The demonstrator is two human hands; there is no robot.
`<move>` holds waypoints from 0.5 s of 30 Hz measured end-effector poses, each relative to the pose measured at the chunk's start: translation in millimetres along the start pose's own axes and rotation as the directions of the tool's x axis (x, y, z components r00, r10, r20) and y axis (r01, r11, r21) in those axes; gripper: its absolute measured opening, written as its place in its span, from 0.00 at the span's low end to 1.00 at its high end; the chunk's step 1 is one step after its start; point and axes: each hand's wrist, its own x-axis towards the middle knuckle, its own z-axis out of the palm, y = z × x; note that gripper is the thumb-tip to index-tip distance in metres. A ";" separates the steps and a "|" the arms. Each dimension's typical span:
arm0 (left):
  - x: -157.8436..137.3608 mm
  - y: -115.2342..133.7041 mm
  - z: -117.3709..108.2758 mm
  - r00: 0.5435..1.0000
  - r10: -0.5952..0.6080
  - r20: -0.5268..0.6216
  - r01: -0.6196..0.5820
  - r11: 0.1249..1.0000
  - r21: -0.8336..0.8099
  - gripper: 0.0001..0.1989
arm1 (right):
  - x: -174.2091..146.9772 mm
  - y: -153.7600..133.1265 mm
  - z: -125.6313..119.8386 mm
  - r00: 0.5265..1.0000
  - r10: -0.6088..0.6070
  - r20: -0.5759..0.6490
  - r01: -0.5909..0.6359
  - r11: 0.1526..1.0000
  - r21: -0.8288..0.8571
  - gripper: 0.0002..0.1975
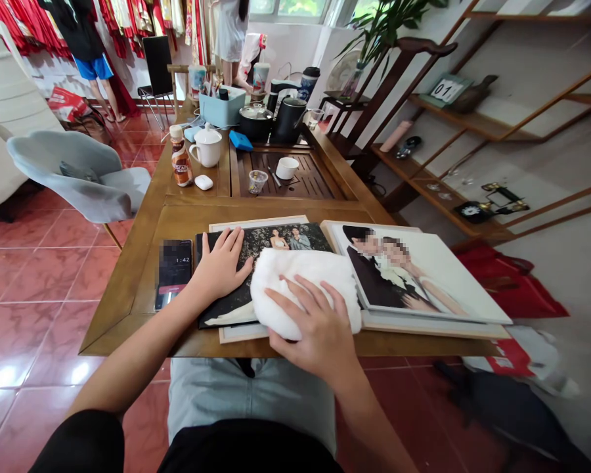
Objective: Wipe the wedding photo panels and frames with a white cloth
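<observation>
My left hand (224, 263) lies flat, fingers apart, on the left part of a dark wedding photo panel (231, 302). A thick, fluffy white cloth (270, 276) covers much of that panel's right side. My right hand (315, 322) grips the cloth from above, fingers spread over it and thumb at its near edge. Under the dark panel, a pale frame (241, 336) sticks out at front and back. To the right rests a second photo panel (453, 276) with a light background, showing a couple, on another pale wooden frame (433, 326).
Left of the photos is a phone (175, 272). Farther back stand a bottle (180, 157), a lidded white mug (208, 146), an earphone case (203, 182) and a tea tray (320, 177) with a small cup (287, 168). A grey chair (93, 177) is at the left.
</observation>
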 end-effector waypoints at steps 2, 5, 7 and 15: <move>-0.9 1.5 -1.1 1.000 -0.005 -0.005 0.005 1.000 0.001 0.31 | -3.7 13.2 -3.5 0.999 0.026 -0.022 -0.027 0.998 -0.055 0.21; -1.7 2.7 -2.8 1.000 -0.004 0.001 0.004 1.000 -0.001 0.31 | -8.7 29.9 -7.8 0.996 0.065 -0.056 -0.072 0.990 -0.121 0.20; -1.8 2.8 -3.5 1.000 -0.005 0.005 0.005 1.000 -0.005 0.32 | -10.1 35.1 -9.1 0.995 0.071 -0.069 -0.080 0.987 -0.140 0.19; -0.8 1.5 -2.4 1.000 -0.001 0.000 0.001 1.000 -0.001 0.32 | 1.3 -2.1 0.3 0.999 0.029 -0.016 -0.030 0.999 -0.037 0.23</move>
